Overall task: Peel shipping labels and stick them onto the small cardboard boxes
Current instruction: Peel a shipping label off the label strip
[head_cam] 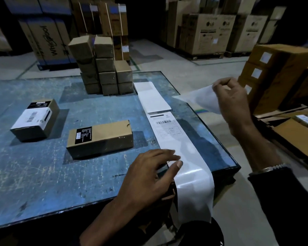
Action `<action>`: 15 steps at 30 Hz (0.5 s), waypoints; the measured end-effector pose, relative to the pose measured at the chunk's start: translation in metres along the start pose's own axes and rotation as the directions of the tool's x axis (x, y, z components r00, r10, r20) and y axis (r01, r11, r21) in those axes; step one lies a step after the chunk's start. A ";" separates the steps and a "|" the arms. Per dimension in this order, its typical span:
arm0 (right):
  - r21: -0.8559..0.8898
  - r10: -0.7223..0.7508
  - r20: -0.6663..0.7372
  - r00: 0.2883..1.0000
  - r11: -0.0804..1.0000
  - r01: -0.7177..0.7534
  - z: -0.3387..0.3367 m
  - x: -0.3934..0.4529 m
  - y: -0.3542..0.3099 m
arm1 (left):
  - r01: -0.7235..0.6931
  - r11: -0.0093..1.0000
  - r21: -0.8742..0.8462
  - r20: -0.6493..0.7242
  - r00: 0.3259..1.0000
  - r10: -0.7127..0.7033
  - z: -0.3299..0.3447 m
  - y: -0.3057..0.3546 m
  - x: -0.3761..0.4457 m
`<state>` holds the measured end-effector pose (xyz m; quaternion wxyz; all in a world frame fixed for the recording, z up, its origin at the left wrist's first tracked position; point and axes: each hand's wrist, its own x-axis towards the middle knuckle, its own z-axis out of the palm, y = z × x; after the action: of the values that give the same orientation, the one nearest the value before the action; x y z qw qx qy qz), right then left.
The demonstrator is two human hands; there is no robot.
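A long white label strip (188, 157) runs down the right side of the blue table (43, 174) and hangs over its front edge. One printed label (165, 126) with a barcode sits on the strip. My left hand (149, 176) presses the strip flat with straight fingers. My right hand (229, 102) is raised beyond the table's right edge and pinches a peeled white label (201, 99) by its corner. A small cardboard box (100, 139) with a black sticker lies in front of me. Another box (35, 119) at the left carries a white label.
A stack of small brown boxes (103, 68) stands at the table's far side. Labelled cartons (274, 71) are piled at the right, with flattened cardboard (297, 137) below them. Large appliance cartons (212, 32) line the background floor.
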<state>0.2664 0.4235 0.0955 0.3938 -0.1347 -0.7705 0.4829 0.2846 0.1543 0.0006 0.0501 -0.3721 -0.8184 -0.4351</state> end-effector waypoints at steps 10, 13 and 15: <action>-0.001 -0.367 0.062 0.928 0.930 0.368 0.065 -0.050 -0.051 | 0.470 0.593 -0.653 0.153 0.849 -0.505 -0.082 0.031 0.059; -0.020 -0.535 0.126 0.836 0.841 0.541 0.074 -0.078 -0.072 | 0.593 0.472 -0.652 0.296 0.773 -0.562 -0.108 0.025 0.070; -0.057 -0.611 0.151 0.777 0.780 0.624 0.077 -0.099 -0.078 | 0.589 0.496 -0.638 0.256 0.770 -0.585 -0.117 0.016 0.067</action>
<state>0.2878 0.2778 0.0971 0.4741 0.1354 -0.8190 0.2936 0.2187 0.1099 0.1106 -0.2444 -0.0639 -0.6734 -0.6948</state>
